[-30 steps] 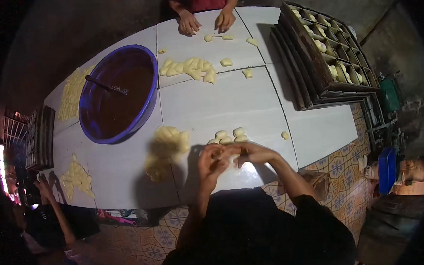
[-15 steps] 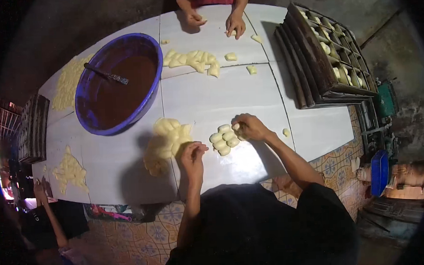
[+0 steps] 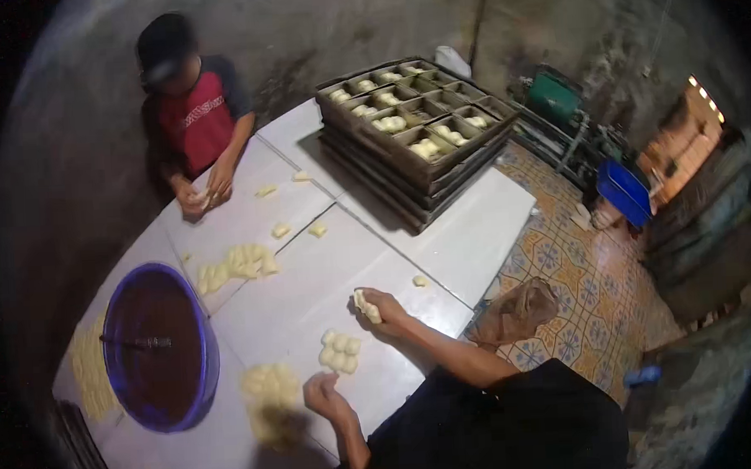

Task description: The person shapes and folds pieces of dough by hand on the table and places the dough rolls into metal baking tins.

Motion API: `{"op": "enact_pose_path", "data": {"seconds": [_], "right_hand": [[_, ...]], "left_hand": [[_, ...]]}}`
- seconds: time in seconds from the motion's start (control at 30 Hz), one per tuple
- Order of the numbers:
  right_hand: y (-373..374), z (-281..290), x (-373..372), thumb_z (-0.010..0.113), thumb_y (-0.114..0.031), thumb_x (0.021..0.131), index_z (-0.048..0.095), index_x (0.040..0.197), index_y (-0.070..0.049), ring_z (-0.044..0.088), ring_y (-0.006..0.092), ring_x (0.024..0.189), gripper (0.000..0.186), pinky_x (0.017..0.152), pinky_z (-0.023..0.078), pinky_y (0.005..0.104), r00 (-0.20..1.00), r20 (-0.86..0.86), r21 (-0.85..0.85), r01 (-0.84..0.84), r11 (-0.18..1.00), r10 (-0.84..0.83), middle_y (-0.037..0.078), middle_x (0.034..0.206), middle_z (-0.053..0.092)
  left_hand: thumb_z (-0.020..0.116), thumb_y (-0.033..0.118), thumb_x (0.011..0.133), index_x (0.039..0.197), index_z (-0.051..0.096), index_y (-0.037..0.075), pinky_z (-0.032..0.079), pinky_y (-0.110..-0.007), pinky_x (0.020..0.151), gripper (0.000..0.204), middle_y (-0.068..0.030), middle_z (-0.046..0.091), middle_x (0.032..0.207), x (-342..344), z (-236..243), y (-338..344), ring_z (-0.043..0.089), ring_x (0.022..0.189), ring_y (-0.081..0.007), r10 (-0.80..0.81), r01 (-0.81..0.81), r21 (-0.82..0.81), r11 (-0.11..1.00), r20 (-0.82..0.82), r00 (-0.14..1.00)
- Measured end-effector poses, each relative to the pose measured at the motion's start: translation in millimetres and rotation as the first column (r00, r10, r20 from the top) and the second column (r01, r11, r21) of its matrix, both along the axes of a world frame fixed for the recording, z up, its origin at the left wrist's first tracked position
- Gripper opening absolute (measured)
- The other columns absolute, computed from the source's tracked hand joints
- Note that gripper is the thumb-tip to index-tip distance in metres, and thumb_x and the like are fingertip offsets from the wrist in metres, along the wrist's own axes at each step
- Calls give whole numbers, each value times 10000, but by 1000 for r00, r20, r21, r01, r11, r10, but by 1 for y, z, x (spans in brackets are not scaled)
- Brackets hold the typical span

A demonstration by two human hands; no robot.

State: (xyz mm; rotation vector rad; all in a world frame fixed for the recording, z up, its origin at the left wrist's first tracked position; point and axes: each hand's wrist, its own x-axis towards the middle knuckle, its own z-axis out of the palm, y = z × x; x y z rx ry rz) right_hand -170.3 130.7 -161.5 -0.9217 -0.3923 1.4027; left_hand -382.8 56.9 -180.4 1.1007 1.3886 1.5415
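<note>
One pale, lumpy dough piece is sitting grasped in the right hand on the white table, while the left hand is curling loosely, empty.

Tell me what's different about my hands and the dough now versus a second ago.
Both hands worked one piece together then. Now they are apart: the right hand holds a dough piece out past the small cluster of dough balls, the left hand sits back by the pile. The blue basin and stacked trays stayed on the table.

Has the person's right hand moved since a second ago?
Yes. The right hand, holding a dough piece, has moved away from the left hand, beyond the small dough cluster.
</note>
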Motion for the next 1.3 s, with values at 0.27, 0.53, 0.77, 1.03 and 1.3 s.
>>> {"op": "enact_pose_path", "data": {"seconds": [0.27, 0.53, 0.77, 1.03, 1.3], "right_hand": [[-24, 147, 219, 489, -224, 981, 474, 1322, 35, 583, 188, 1081, 428, 926, 488, 287, 961, 238, 296, -213, 931, 144, 135, 1227, 574], [167, 294, 445, 675, -337, 860, 588, 1245, -33, 633, 214, 976, 498, 795, 501, 353, 165, 984, 106, -220, 970, -70, 189, 1091, 656], [276, 221, 523, 650, -447, 845, 499, 1295, 30, 603, 360, 1079, 672, 887, 480, 419, -67, 964, 237, -235, 943, -259, 270, 1192, 591], [164, 276, 441, 564, -145, 925, 594, 1194, 8, 634, 198, 935, 310, 812, 517, 307, 180, 863, 499, -151, 854, -472, 148, 1069, 638], [14, 93, 132, 572, -168, 917, 534, 1282, 1, 617, 320, 1000, 404, 880, 496, 392, 312, 850, -20, -786, 618, 424, 217, 1100, 605]], "left_hand": [[578, -45, 775, 887, 560, -49, 466, -376, 920, 113, -140, 605, 889, 67, 45, -1, 592, 868, -229, -158, 158, -2, 987, 33, 987], [573, -7, 787, 888, 570, -39, 469, -393, 887, 106, -143, 609, 891, 154, 45, 2, 593, 853, -245, 56, -91, -98, 991, -314, 948], [569, 26, 797, 889, 578, -30, 472, -407, 858, 108, -146, 613, 892, 219, 47, -6, 594, 840, -259, 139, -208, -131, 969, -408, 902], [564, 64, 809, 890, 588, -21, 475, -424, 825, 120, -149, 617, 894, 189, 23, -39, 595, 825, -274, 229, -313, -117, 942, -454, 861], [559, 102, 821, 892, 598, -11, 478, -441, 792, 139, -153, 622, 896, 83, -18, -80, 596, 810, -290, 351, -408, -61, 911, -405, 844]]}}
